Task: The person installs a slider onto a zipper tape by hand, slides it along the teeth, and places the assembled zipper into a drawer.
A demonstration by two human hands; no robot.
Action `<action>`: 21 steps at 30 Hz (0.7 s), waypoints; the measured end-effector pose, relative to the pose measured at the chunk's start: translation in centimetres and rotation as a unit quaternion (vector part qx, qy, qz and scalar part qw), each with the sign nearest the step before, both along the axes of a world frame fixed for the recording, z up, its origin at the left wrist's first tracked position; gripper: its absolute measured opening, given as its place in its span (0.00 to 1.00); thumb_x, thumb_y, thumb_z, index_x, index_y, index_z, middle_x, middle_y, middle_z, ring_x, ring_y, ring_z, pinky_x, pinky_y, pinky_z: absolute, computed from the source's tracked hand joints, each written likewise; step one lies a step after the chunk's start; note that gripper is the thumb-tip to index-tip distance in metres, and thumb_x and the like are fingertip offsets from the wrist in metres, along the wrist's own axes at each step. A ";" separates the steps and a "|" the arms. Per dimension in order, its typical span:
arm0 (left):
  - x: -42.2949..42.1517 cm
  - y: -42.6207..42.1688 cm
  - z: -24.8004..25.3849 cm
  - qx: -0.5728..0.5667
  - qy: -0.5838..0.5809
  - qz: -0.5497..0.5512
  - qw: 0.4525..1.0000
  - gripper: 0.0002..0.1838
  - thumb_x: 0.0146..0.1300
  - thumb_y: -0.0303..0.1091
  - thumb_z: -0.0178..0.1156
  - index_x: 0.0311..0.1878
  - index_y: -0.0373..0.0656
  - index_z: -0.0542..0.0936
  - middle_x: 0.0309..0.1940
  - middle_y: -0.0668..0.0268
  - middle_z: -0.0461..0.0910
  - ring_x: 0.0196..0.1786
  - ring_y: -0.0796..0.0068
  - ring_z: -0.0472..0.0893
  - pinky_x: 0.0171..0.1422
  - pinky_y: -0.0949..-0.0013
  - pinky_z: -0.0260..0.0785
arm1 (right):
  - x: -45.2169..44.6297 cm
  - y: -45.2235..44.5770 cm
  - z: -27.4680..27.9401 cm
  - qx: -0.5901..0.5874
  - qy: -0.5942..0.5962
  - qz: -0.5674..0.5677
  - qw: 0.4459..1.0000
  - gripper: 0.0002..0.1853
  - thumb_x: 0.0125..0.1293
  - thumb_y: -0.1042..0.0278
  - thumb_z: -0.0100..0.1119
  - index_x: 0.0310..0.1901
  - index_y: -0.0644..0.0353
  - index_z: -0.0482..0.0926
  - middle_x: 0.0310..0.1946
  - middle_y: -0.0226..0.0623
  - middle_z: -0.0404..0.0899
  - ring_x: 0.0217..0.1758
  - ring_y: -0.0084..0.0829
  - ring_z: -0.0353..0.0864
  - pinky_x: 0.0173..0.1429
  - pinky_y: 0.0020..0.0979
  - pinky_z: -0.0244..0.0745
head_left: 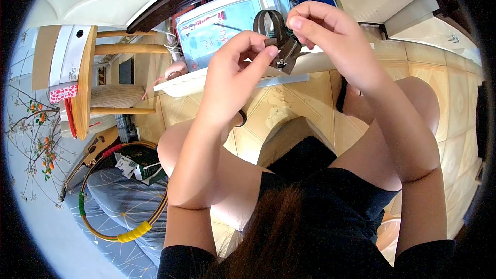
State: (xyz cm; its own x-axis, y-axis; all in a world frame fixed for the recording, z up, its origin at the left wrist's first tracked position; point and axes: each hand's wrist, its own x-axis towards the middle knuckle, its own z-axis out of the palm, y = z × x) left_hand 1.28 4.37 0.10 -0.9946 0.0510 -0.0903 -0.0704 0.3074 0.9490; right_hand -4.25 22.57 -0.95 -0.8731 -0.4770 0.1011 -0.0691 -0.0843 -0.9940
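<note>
A dark brown strap point(290, 57), bent into a loop at the top, hangs between my two hands above the edge of the white table. A small shiny metal piece point(281, 64) shows near its lower end. My left hand point(235, 64) pinches one part of the strap between thumb and fingers. Higher up and to the right, my right hand point(330, 33) has thumb and forefinger pressed together beside the loop. What those fingertips hold is too small to make out. The lower fingers of that hand partly hide the strap's right side.
On the white table point(194, 81) lies a light blue sheet point(199, 36) with printing, in a clear cover. A wooden stool point(85, 80) with boxes stands left. A taped hoop point(135, 231) rests on grey-blue bedding point(116, 196). White cabinets point(413, 8) stand at right above the tiled floor point(279, 106).
</note>
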 end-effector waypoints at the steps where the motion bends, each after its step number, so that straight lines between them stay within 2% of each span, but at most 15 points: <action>1: -0.1 -0.1 -0.1 0.005 0.002 0.006 1.000 0.05 0.61 0.28 0.60 0.34 0.38 0.75 0.23 0.75 0.71 0.27 0.88 0.67 0.29 0.81 0.61 | 0.0 0.0 0.1 -0.002 -0.002 -0.007 1.000 0.09 0.68 0.63 0.52 0.35 0.60 0.75 0.23 0.20 0.65 0.29 0.14 0.61 0.36 0.18 0.59; 13: -1.0 -1.4 -0.1 0.147 0.003 0.135 0.980 0.09 0.64 0.35 0.58 0.32 0.41 0.75 0.24 0.71 0.75 0.27 0.85 0.71 0.30 0.81 0.62 | 0.6 0.1 0.2 0.013 -0.012 -0.018 1.000 0.12 0.70 0.61 0.48 0.33 0.60 0.73 0.22 0.22 0.65 0.28 0.15 0.61 0.36 0.18 0.59; 16: -1.0 -1.1 0.0 0.179 0.009 0.156 0.971 0.09 0.64 0.36 0.57 0.32 0.41 0.76 0.25 0.70 0.75 0.28 0.84 0.73 0.30 0.80 0.63 | 0.0 0.9 -0.1 0.122 -0.038 0.102 0.987 0.14 0.71 0.60 0.47 0.31 0.60 0.72 0.22 0.22 0.66 0.29 0.15 0.62 0.36 0.18 0.59; 17: -1.0 -1.0 0.3 0.189 0.006 0.163 0.968 0.09 0.65 0.35 0.57 0.32 0.41 0.76 0.26 0.70 0.75 0.28 0.84 0.73 0.30 0.80 0.63 | 0.3 1.1 0.4 0.185 -0.085 0.131 0.970 0.11 0.69 0.64 0.50 0.30 0.61 0.71 0.23 0.25 0.68 0.30 0.17 0.65 0.36 0.20 0.62; 20: -1.0 -1.2 0.3 0.203 0.005 0.157 0.966 0.08 0.65 0.35 0.57 0.33 0.41 0.76 0.26 0.70 0.75 0.29 0.83 0.74 0.30 0.80 0.63 | 1.1 0.2 -1.1 0.164 0.090 0.112 0.976 0.03 0.64 0.72 0.54 0.35 0.60 0.72 0.28 0.27 0.70 0.34 0.19 0.69 0.38 0.22 0.64; 21: -1.0 -1.3 0.2 0.205 0.006 0.151 0.967 0.08 0.65 0.35 0.57 0.33 0.40 0.76 0.26 0.70 0.75 0.29 0.83 0.75 0.30 0.79 0.63 | 1.4 0.1 -1.5 0.130 0.148 0.076 0.977 0.10 0.59 0.76 0.58 0.42 0.58 0.71 0.35 0.28 0.72 0.38 0.21 0.72 0.42 0.25 0.66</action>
State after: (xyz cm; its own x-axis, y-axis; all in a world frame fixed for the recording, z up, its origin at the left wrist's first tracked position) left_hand 0.29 3.05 0.30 -0.9703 -0.2136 -0.1133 -0.0871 -0.1284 0.9879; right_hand -2.89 22.66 -2.47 -0.7407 -0.6422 0.1972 -0.3636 0.1365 -0.9215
